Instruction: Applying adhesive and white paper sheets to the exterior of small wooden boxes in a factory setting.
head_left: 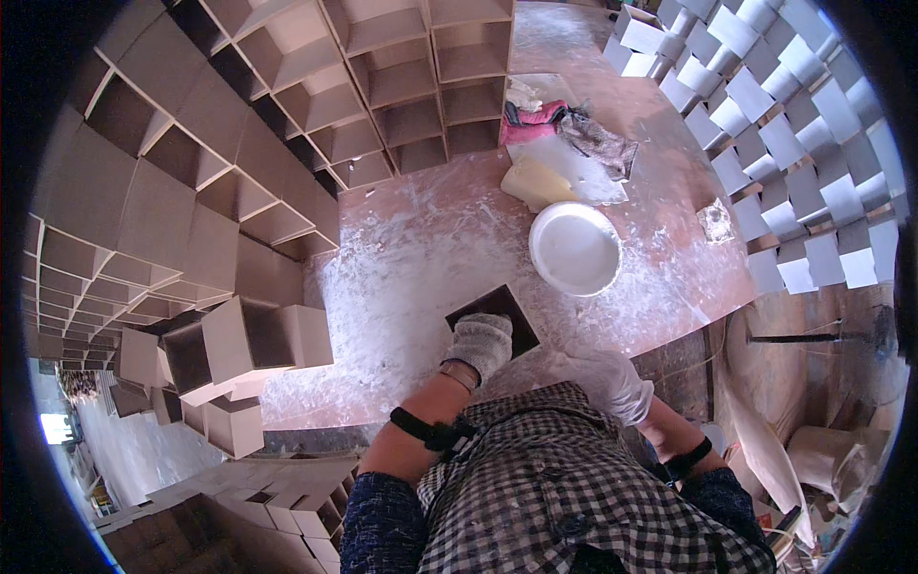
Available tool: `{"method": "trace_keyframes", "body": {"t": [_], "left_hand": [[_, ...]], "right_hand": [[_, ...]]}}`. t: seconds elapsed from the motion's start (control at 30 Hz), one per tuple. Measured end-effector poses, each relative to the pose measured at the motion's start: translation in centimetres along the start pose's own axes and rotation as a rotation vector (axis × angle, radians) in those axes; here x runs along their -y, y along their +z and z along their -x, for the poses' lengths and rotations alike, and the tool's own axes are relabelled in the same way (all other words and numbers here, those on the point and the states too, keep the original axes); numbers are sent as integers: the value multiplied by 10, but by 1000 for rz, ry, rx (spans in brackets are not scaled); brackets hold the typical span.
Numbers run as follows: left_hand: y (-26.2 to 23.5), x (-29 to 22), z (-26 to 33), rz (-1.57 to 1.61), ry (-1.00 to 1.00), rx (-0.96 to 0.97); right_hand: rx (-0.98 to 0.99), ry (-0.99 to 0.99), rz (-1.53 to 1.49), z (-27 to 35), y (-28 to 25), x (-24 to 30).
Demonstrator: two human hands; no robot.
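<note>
My left hand (481,346), in a pale knitted glove, is over a dark square piece (519,330) at the near edge of the dusty table. Its fingers are bent down, so their tips and anything in them are hidden. Whether the dark square is a flat panel or the mouth of a box I cannot tell. To its right is my right hand (612,385), in a white glove, low at the table's edge. Its fingers blur into the white powder. Beyond the hands stands a round white basin (576,251) with white contents.
Stacked open grey-brown boxes (397,86) rise at the far left, with more boxes (244,349) nearer. Light grey boxes (765,124) are stacked at the far right. Behind the basin lie a yellowish cloth (537,182) and a dark rag (601,143). White powder covers the reddish tabletop (382,287).
</note>
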State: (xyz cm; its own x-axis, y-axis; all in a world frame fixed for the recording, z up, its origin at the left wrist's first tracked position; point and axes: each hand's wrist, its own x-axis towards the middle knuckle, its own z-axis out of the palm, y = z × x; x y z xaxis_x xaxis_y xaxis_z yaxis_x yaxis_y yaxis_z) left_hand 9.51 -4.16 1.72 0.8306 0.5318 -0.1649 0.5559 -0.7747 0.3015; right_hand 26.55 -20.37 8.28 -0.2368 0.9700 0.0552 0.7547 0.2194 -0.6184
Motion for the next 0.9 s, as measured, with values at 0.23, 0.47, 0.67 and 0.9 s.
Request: {"method": "trace_keyframes", "body": {"t": [0.23, 0.47, 0.67, 0.9], "left_hand": [[15, -17, -12, -354, -70, -90], [12, 13, 7, -198, 94, -151], [1, 20, 16, 60, 85, 172], [29, 15, 11, 242, 35, 135]], "right_hand": [[-615, 215, -1046, 22, 18, -23], [-746, 592, -1703, 31, -22, -41], [-757, 467, -1700, 26, -42, -63], [-578, 674, -1229, -13, -64, -81]]}}
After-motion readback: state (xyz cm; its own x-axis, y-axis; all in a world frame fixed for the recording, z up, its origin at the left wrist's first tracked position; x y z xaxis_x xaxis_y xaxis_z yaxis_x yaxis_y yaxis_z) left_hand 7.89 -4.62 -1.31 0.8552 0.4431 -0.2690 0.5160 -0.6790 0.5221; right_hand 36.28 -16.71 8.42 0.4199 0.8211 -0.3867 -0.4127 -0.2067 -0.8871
